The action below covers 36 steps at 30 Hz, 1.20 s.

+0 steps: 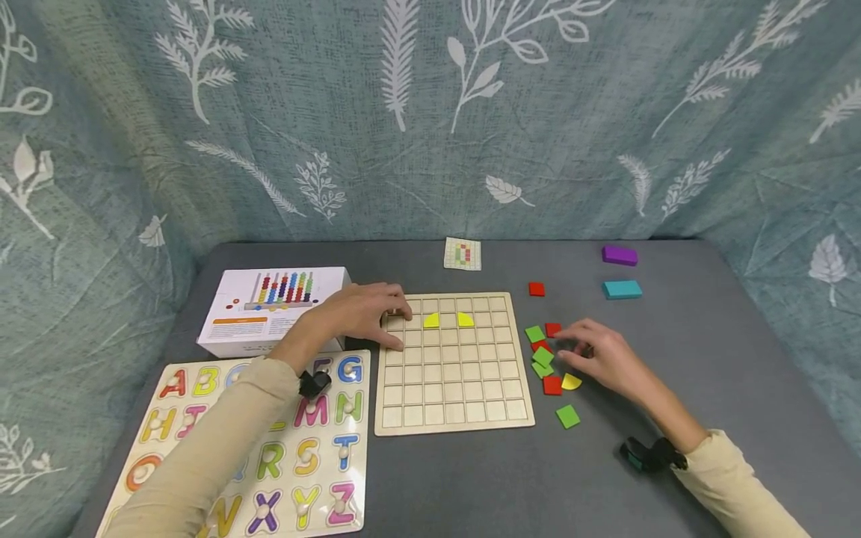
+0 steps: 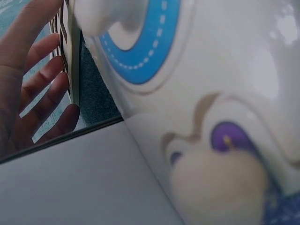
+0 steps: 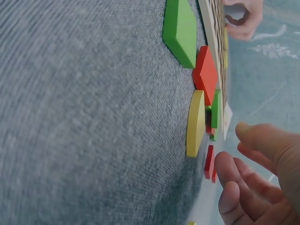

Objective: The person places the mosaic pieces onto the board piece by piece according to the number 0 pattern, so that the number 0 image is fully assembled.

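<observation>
A wooden grid board [image 1: 454, 373] lies in the middle of the table, with two yellow quarter-round tiles [image 1: 431, 320] in one upper row. My left hand [image 1: 366, 312] is at the board's upper left edge, thumb and fingers spread loosely; the left wrist view shows its fingers [image 2: 51, 93] beside the board's side. Right of the board, my right hand [image 1: 599, 355] hovers by loose tiles, thumb and fingers apart with nothing between them. Nearest to it are red tiles [image 1: 553, 329], green tiles [image 1: 542, 356] and a yellow quarter-round tile [image 3: 196, 124].
A patterned card [image 1: 462, 254] lies behind the board. An alphabet puzzle [image 1: 350, 407] and a white abacus box [image 1: 282, 299] fill the left side, under and beside my left arm. Purple [image 1: 619, 255] and teal blocks [image 1: 622, 290] lie back right; a lone red tile [image 1: 536, 289] is nearer.
</observation>
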### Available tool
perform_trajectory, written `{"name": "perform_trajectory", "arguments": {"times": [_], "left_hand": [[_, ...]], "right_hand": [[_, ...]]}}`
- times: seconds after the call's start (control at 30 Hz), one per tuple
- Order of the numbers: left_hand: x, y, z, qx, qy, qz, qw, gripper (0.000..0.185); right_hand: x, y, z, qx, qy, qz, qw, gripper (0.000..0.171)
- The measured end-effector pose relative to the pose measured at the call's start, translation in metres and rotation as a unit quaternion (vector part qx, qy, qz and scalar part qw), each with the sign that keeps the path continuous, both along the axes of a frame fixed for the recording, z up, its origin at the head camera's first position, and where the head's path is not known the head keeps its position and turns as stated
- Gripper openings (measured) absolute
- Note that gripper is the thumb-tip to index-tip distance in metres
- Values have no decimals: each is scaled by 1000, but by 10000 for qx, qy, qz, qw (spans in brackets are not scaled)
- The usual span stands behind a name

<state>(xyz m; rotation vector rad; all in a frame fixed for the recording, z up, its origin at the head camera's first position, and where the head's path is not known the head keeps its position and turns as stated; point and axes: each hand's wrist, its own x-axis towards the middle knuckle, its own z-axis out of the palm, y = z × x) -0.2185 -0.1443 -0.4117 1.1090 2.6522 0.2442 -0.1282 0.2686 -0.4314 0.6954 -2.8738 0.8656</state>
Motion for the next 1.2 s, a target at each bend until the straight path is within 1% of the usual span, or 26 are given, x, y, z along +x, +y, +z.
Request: {"name": "perform_trajectory", "arguments": {"times": [0.23, 0.47, 0.6, 0.73, 0.93, 1.2], "left_hand": [[-1, 1, 0, -27, 59, 33, 10000, 47], [0, 2, 0, 16, 38, 17, 10000, 47], [1, 2, -1, -3, 3, -3, 10000, 47], [2, 2, -1, -24, -9, 20, 10000, 47], [1, 1, -2, -71, -10, 55, 10000, 47], [1, 1, 0, 10, 86, 25, 10000, 47]], "right_hand": [[-5, -4, -2, -16, 18, 141, 9999, 23], [-9, -8, -6, -114, -242, 193, 9995, 19], [-9, -10, -9, -65, -386, 272, 9989, 17], [-8, -13, -10, 58, -607, 315, 9976, 19], [-12, -18, -6, 274, -720, 402, 9962, 20], [-16, -20, -1, 454, -631, 612, 9951, 17]]}}
